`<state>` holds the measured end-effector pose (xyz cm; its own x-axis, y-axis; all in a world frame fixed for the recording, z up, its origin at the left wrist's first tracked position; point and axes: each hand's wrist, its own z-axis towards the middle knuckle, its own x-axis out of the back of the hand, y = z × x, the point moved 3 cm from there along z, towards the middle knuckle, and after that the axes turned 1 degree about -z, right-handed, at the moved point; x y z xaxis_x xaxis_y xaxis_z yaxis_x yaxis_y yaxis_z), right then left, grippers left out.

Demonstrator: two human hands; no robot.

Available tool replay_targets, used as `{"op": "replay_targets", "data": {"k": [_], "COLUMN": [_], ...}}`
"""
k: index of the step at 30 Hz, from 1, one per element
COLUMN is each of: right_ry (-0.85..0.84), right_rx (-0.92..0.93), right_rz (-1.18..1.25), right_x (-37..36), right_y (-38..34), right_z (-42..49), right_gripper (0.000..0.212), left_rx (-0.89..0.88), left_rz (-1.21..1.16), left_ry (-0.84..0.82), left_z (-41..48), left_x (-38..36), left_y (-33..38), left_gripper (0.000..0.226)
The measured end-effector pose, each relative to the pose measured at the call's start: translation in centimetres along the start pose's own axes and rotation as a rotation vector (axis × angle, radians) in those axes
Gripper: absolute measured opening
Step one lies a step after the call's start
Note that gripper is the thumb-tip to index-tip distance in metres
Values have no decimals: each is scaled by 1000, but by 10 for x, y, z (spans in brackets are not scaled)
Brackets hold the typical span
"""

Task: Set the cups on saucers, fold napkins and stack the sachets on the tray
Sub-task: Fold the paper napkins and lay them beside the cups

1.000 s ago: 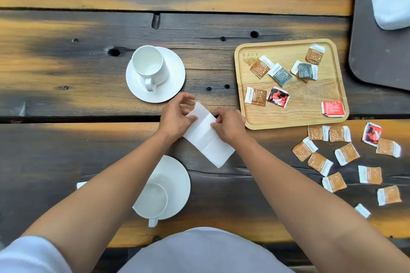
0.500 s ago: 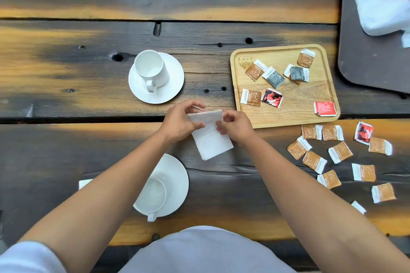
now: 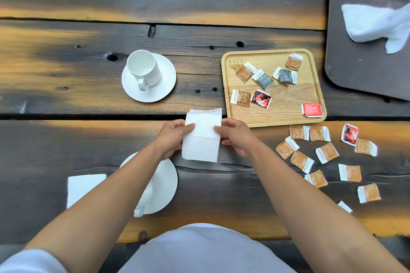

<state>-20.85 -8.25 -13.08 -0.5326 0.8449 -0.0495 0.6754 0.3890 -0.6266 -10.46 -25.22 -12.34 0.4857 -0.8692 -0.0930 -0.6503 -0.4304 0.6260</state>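
My left grip (image 3: 172,139) pinches the left edge of a white napkin (image 3: 200,139) between thumb and fingers. My right grip (image 3: 235,138) pinches the right edge the same way, so both are grasping the 1 sheet. The napkin hangs between them, long side running away from me, with a crease across its middle. I cannot tell whether its lower edge rests on the surface (image 3: 88,73) or is just above it.

I judge the napkin fold to be the step in hand. The next move calls for bringing 1 half over the other along that crease with the edges matched, then pressing it flat. It also needs a bare spot to lie on, probably beside a saucer.

Just under my left forearm a cup (image 3: 144,197) sits on the near saucer (image 3: 165,184), and a folded napkin (image 3: 83,188) lies flat to its left. Farther off, a second cup (image 3: 144,69) stands on the far saucer (image 3: 164,90), with no napkin beside it.

To the right, the wooden tray (image 3: 286,115) holds several sachets (image 3: 263,78) spread apart, not stacked. Many more loose sachets (image 3: 327,153) lie scattered on the surface below it, so that part of the job looks barely begun. At the far right corner a dark tray (image 3: 355,73) carries a white cloth (image 3: 372,22).
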Motion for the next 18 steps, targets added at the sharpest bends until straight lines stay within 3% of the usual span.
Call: {"op": "replay_targets", "data": {"k": [6,13,18], "right_ry": [-54,-55,-68], "right_rx": [4,35,59], "right_rz": [61,143,181], "right_x": [4,9,8], "right_y": [1,-2,-6], "right_z": [-7,-15,-20], "right_gripper": [17,28,21], "left_rx": [-84,-125,-114], "left_rz": [-46,-83,-113], "left_ry": [-25,-18,-32], "left_z": [-5,-11,-14], "left_x": [-9,-13,-15], "left_y": [5,10,11], "left_gripper": [26,20,20]}}
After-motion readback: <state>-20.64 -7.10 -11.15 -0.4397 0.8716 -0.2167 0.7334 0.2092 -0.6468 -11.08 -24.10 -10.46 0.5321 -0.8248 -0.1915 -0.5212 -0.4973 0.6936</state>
